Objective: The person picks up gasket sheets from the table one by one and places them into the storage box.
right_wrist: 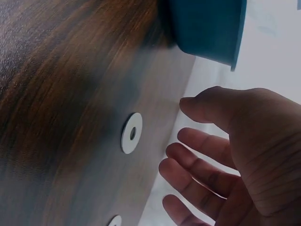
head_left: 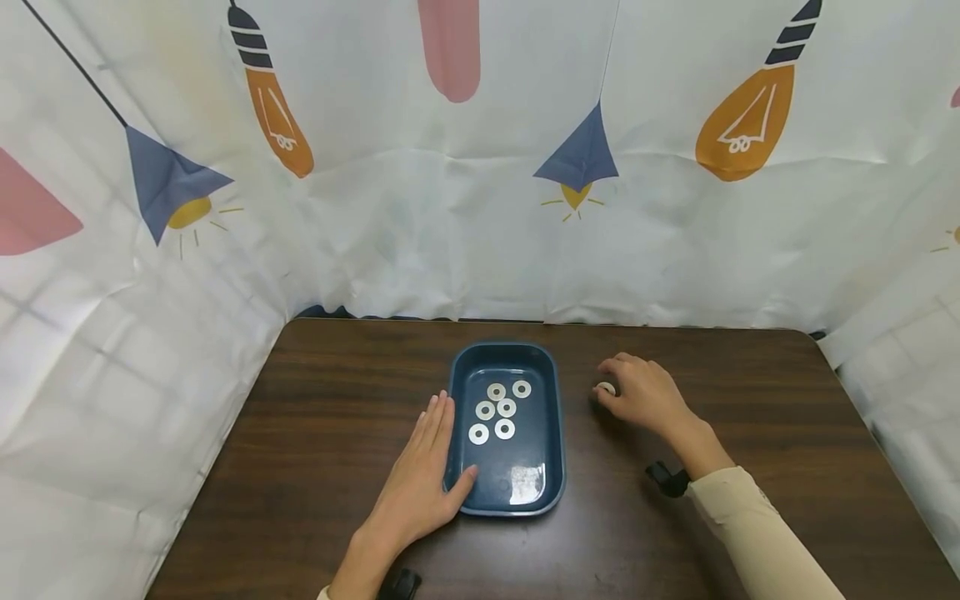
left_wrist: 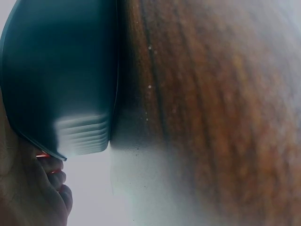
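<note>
tray (head_left: 551, 433): a dark blue tray in the middle of the brown table (head_left: 315, 400), long side running away from the person; everything below is placed against it.
washers in tray (head_left: 497, 410): six white washers lie flat in the far half of the tray, close together, some touching; the near half shows only a glare patch.
loose washer (head_left: 606, 388): flat on the table just right of the tray's far end, under the right hand's fingertips; the right wrist view shows it (right_wrist: 131, 133) lying flat beside the tray wall, and the edge of a second washer (right_wrist: 113, 221) at the bottom of that view.
left hand (head_left: 420, 483): lies flat on the table against the tray's left wall, fingers straight and together pointing away, thumb hooked over the near-left rim; it looks placed to steady the tray.
right hand (head_left: 645, 396): right of the tray, palm down, fingers loosely curved over the loose washer; in the wrist view they are spread and hold nothing.
backdrop (head_left: 480, 167): white cloth printed with bulbs, behind and beside the table.
</note>
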The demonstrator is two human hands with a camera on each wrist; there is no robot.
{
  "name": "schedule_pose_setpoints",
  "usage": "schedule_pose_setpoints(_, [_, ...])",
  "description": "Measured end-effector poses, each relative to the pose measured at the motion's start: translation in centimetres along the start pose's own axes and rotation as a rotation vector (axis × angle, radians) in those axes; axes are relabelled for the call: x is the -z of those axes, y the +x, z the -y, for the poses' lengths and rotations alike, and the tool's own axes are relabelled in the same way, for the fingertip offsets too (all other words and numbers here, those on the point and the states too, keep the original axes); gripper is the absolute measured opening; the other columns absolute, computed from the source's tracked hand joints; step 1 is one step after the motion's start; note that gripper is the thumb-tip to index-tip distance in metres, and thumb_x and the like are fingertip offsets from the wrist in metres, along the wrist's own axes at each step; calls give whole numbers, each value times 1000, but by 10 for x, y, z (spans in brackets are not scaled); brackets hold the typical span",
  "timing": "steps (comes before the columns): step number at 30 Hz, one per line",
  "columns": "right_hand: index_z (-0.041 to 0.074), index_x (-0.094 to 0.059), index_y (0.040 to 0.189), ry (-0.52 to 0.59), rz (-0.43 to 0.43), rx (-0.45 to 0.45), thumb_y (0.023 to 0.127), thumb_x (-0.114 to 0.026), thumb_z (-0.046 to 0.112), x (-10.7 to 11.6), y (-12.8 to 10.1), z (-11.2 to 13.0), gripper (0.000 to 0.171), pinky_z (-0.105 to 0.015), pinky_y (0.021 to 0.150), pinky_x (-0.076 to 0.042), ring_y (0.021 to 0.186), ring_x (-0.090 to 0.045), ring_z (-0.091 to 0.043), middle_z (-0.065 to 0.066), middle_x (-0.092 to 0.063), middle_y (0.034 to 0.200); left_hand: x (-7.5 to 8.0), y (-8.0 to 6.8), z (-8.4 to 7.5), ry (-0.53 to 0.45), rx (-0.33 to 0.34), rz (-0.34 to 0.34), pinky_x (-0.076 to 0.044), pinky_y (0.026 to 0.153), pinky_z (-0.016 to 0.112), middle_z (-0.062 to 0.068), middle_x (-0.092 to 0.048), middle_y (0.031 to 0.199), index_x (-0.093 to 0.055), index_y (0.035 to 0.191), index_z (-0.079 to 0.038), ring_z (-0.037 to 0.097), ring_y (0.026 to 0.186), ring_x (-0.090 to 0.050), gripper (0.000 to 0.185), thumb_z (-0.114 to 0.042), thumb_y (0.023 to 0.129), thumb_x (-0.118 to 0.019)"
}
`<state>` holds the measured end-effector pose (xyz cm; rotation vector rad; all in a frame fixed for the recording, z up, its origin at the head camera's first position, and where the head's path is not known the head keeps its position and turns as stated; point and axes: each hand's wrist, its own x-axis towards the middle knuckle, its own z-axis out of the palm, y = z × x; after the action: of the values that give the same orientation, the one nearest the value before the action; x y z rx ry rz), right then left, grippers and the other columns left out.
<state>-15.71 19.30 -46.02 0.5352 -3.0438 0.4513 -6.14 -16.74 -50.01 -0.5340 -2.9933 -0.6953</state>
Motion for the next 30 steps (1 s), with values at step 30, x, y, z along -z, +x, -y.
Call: schedule_pose_setpoints(30, [5, -76, 108, -17, 69, -89, 98, -74, 24, -19, 0, -11, 22, -55, 89, -58, 92, -72, -30, -10, -76, 101, 2, -1, -1, -13, 36, 37, -22, 136, 49, 6, -9, 181, -12, 171, -11, 17, 169, -4, 97, -48, 99, -66])
